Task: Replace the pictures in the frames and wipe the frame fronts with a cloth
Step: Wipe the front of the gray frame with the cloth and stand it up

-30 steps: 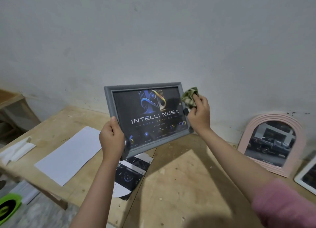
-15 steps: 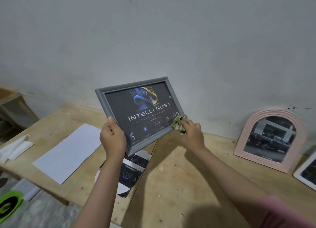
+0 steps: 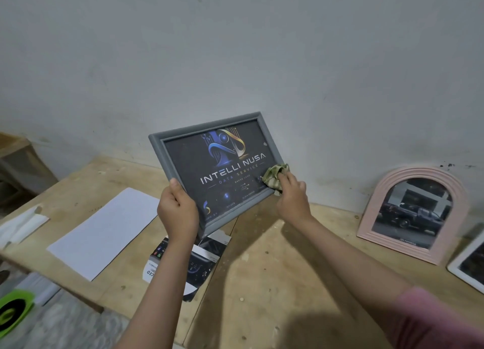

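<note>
Both arms out in front, left hand (image 3: 178,212) gripping the grey frame (image 3: 159,149) by its lower left edge, thumb on the front, right hand (image 3: 292,196) pinching a bunched cloth (image 3: 273,175) against its right side.

Left hand (image 3: 177,209) holding grey frame (image 3: 157,141) (tilted), right hand (image 3: 292,194) pressing cloth (image 3: 272,174)

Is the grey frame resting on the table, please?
No, the left hand holds the frame up, clear of the table.
</note>
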Motion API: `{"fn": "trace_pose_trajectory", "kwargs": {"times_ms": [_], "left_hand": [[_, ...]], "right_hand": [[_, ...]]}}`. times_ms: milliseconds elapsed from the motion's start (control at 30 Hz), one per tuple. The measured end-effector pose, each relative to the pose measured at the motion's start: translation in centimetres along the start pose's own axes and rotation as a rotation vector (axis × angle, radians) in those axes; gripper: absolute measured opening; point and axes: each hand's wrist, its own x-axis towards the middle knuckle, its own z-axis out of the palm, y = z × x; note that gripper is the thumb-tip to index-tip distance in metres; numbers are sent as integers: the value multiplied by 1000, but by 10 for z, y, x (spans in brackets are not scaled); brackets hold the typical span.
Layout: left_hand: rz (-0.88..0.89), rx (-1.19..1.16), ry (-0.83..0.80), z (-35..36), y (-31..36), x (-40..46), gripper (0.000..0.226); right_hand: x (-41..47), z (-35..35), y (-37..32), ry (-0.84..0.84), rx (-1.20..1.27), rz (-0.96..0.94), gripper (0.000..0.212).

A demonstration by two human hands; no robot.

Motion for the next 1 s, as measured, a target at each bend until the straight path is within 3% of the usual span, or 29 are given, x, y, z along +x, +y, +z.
{"fn": "trace_pose_trajectory", "kwargs": {"times_ms": [167, 400, 567, 700, 833, 1000], "left_hand": [[-46, -38, 10, 3, 6, 2, 47], [-55, -37, 5, 3, 8, 5, 46], [18, -16, 6, 1, 7, 8, 46], [89, -11, 5, -1, 4, 11, 46], [125, -7, 6, -1, 3, 13, 45], [154, 9, 15, -2, -2, 14, 44]], "right_hand": [[2, 7, -1, 66, 48, 69, 66], [5, 8, -5, 154, 271, 109, 49], [-3, 10, -24, 154, 554, 282, 30], [-19, 17, -49, 113, 715, 394, 29], [-50, 24, -74, 43, 802, 358, 29], [-89, 24, -94, -86, 924, 169, 27]]}}
